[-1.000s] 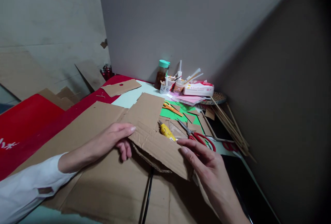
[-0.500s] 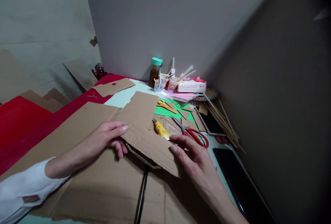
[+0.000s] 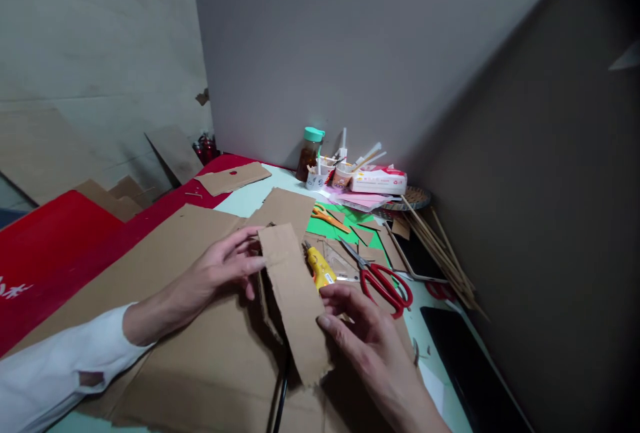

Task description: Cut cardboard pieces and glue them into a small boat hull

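Note:
Between my hands is a folded piece of corrugated cardboard [image 3: 296, 299], held tilted above the work surface, with a strip-like face toward me and torn, ragged edges. My left hand [image 3: 223, 269] grips its upper left edge, thumb in front and fingers partly behind. On the lower right edge, my right hand [image 3: 365, 333] holds it with thumb and fingertips. Just behind the piece lies a yellow glue gun [image 3: 320, 267], partly hidden by it. A black cord [image 3: 283, 386] comes out below the cardboard. Red-handled scissors [image 3: 383, 279] lie beyond my right hand.
Large cardboard sheets [image 3: 200, 359] lie under my hands. Orange scissors [image 3: 330, 218] rest on a green sheet, near cardboard scraps. Cups [image 3: 342, 176], a teal-lidded bottle [image 3: 309, 153] and a tissue pack [image 3: 379, 181] stand behind. Wooden sticks [image 3: 440, 253] and a black slab [image 3: 465, 359] are at right.
The cardboard piece has been turned in my hands, so its narrow face now slopes down toward me. Both hands still hold it. The view has shifted slightly.

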